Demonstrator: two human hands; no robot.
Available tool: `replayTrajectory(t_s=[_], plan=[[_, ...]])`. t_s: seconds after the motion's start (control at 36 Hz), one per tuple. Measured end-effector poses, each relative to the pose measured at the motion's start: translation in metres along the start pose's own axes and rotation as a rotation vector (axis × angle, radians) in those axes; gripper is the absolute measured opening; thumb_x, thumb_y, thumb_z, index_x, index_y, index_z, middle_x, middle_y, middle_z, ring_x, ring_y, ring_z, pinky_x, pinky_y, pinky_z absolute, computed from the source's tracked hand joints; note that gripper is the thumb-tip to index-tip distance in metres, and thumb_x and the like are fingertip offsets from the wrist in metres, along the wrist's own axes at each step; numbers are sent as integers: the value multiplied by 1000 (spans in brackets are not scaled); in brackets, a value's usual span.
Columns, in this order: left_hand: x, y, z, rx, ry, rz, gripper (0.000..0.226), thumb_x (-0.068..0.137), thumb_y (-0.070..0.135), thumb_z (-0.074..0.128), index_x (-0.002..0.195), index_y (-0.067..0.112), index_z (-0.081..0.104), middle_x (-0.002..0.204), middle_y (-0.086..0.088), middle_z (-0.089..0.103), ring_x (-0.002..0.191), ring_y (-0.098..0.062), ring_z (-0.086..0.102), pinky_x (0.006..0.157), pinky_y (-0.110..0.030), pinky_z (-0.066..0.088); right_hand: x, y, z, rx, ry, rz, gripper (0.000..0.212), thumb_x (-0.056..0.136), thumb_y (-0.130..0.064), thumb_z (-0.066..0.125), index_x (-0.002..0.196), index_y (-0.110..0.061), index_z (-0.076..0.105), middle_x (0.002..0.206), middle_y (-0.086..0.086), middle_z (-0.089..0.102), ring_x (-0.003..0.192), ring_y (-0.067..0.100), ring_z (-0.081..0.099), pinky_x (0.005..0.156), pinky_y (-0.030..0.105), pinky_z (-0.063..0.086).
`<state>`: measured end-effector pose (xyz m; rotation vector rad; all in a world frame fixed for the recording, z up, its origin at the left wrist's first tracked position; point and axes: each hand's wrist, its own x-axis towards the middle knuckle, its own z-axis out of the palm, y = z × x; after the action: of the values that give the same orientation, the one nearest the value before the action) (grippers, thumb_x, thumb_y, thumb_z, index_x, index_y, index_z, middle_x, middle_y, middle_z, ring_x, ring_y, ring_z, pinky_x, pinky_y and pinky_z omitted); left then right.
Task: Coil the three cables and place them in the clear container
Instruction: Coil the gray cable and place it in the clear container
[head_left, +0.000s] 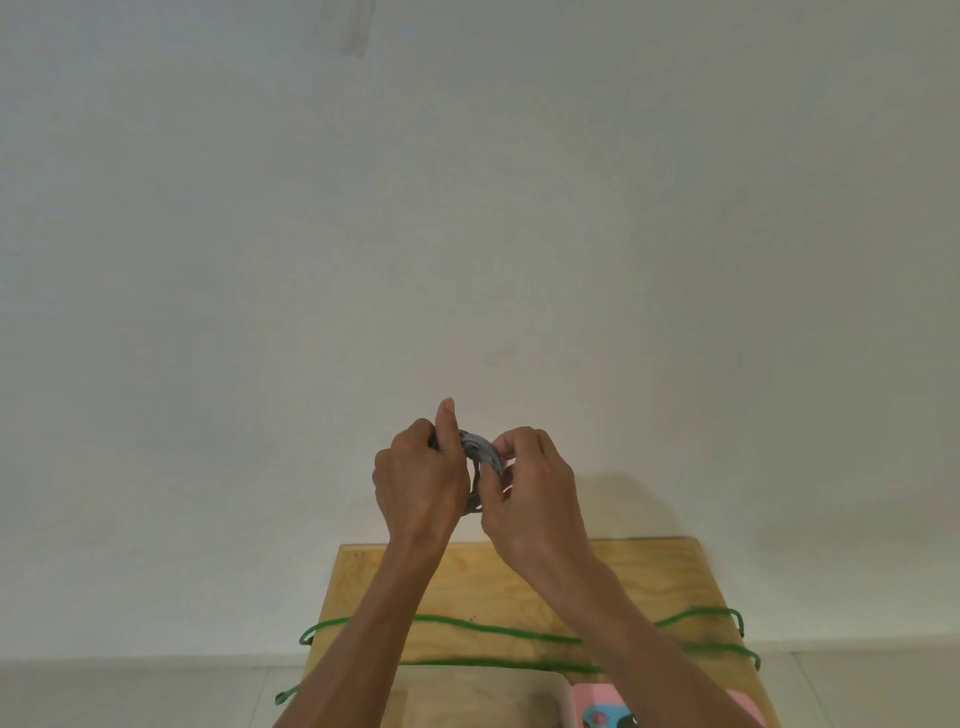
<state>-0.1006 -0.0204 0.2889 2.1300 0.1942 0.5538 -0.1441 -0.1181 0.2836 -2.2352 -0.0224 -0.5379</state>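
A grey cable is bunched into a small coil, held up in front of the white wall above the table. My left hand grips the coil's left side, thumb pointing up. My right hand pinches its right side with curled fingers. A long green cable lies in loose lines across the wooden table, its ends hanging over both side edges. The clear container sits at the table's near edge between my forearms, partly cut off by the frame.
A pink object with a blue patch lies on the table to the right of the container, under my right forearm. The table stands against a plain white wall; pale floor shows at both sides.
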Motion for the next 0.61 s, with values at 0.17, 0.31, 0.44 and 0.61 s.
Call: replayTrajectory(t_s=[0.17, 0.31, 0.44, 0.61], plan=[[-6, -3, 4, 11, -10, -14, 63, 102, 47, 44, 49, 16, 33, 42, 2, 37, 43, -17, 36, 47, -30, 25, 5, -1, -1, -83, -9, 36, 8, 91, -9, 60, 95, -11, 53, 101, 0, 48, 77, 21, 56, 68, 31, 47], [-5, -2, 5, 34, -31, 3, 63, 102, 50, 40, 49, 15, 36, 43, 2, 40, 44, -18, 39, 47, -31, 26, 3, 3, 5, -90, 150, -37, 11, 86, -7, 68, 93, -11, 61, 103, 4, 52, 71, 21, 60, 58, 33, 53], [-7, -3, 6, 45, -42, -5, 63, 102, 48, 41, 49, 16, 34, 42, 3, 37, 43, -17, 37, 47, -31, 24, 6, 8, 12, -84, 190, -71, 14, 84, -1, 67, 93, -11, 65, 91, 5, 61, 68, 24, 63, 58, 36, 53], [-11, -10, 7, 61, -70, -19, 63, 102, 52, 36, 49, 17, 38, 44, 2, 42, 46, -19, 43, 48, -31, 26, 7, 15, 6, 10, 73, -105, 27, 88, -4, 68, 114, -10, 72, 104, 4, 72, 90, 16, 69, 81, 26, 58]])
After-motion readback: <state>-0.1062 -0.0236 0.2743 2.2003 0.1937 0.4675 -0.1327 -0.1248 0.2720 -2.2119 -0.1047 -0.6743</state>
